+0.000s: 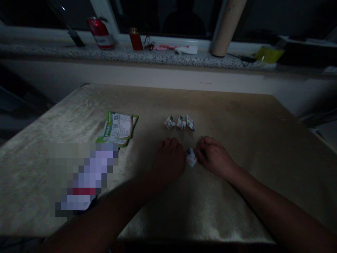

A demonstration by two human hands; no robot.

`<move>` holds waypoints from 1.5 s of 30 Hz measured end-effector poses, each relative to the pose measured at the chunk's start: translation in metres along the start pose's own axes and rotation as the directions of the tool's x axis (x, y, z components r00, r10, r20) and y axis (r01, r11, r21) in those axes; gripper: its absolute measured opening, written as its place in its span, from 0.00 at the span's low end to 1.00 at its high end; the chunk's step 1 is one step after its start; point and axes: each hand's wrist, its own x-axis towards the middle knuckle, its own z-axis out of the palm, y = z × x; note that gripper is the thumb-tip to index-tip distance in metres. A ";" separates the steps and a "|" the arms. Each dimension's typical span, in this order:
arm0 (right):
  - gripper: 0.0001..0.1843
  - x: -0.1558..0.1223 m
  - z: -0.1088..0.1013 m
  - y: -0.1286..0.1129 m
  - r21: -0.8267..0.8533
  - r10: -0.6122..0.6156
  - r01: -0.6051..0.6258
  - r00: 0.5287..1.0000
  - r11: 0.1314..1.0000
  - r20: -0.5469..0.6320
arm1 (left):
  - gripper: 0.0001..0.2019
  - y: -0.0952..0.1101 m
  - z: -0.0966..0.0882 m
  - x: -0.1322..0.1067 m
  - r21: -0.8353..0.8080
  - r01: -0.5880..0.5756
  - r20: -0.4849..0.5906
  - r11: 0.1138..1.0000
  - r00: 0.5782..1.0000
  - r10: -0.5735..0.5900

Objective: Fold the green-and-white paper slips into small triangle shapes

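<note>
On table [237,116] | right hand [212,154]: pinching folded printed paper [191,159], likely steadying it | left hand [170,156]: grip can't tell | far: 3 paper folds [181,123]

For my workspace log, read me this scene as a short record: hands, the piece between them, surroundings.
Left hand: at the left edge of a small pale folded piece, apparently printed paper
Right hand: at that piece's right edge
Grip: unclear for both
Beyond: row of three similar folded pieces
Table, left side: green-and-white printed packet
Speckled grey windowsill: red can, tan cylinder
</note>
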 end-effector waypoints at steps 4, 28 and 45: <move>0.10 0.000 0.001 -0.001 -0.018 -0.005 0.005 1.000 1.000 -0.005 | 0.15 0.000 -0.002 0.002 -0.026 0.005 -0.003 1.000 1.000 -0.005; 0.11 0.001 -0.002 -0.004 -0.024 0.062 -0.061 0.997 0.998 0.053 | 0.14 -0.013 -0.004 0.003 -0.195 -0.092 0.031 0.976 0.995 0.099; 0.18 0.006 -0.006 -0.019 -0.150 0.184 -0.183 0.983 0.972 -0.007 | 0.13 -0.007 -0.014 0.004 -0.128 -0.104 0.081 0.986 0.990 0.115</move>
